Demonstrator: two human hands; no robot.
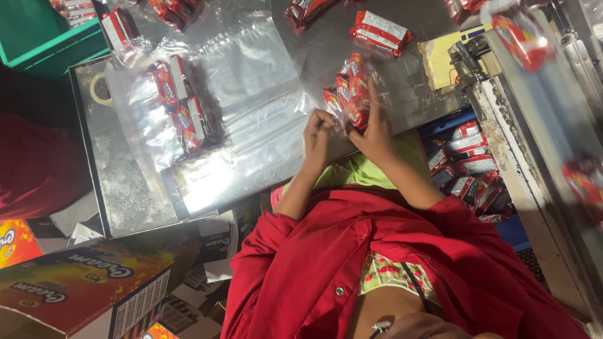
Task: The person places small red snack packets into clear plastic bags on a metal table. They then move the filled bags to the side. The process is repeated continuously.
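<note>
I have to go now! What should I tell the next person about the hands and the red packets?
Left hand: pinching the edge of the clear bag at the metal table's front edge.
Right hand: gripping the red snack packets through that bag, fingers stretched up along them.
Done: several packets sit upright inside the bag; another filled bag lies on the flat clear sheets.
Left: the bag in hand is unsealed as far as visible. Loose packets lie at the table's far side, more in the blue crate.

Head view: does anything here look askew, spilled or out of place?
Mostly loose clutter: red snack packets lie scattered at odd angles on the metal table, and clear plastic bags sprawl crumpled. Nothing looks damaged.
</note>
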